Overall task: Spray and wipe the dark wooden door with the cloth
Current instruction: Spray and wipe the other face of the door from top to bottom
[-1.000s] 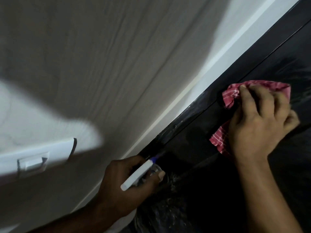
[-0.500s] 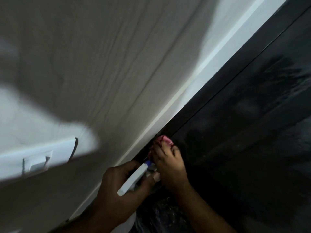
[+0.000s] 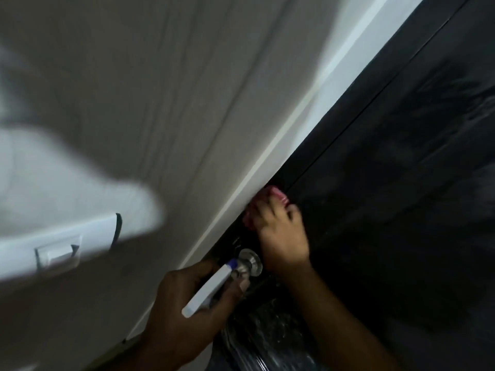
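Nearest, just below the door knob (image 3: 250,262), the left hand (image 3: 184,309) is wrapped round the spray bottle (image 3: 207,289). Its fingers curl about the neck, so the white head juts out and the blue nozzle tip lies almost against the knob. The bottle is the only container here, and its body is hidden under the hand, so how much liquid it holds cannot be told. A glinting, streaked patch lower than the knob may be wet door or clear plastic; I cannot say which. Just past the knob, the right hand (image 3: 282,236) grips the red cloth (image 3: 271,196), bunched under bent fingers and pushed against the dark wooden door (image 3: 388,183) at its edge, where it meets the white frame (image 3: 270,153). The step in hand looks like wiping that edge strip above the knob. To do it well, the cloth wants firm, flat pressure, run along the seam rather than across it, with a fold worked into the panel's groove. The nozzle is best held off the knob and aimed at the wood, not the pale frame. Beyond the knob the broad panel shows dull smears that seem to need passes too. Farthest from the knob, off to the left, a white light switch (image 3: 59,254) sits on the wall (image 3: 134,89).
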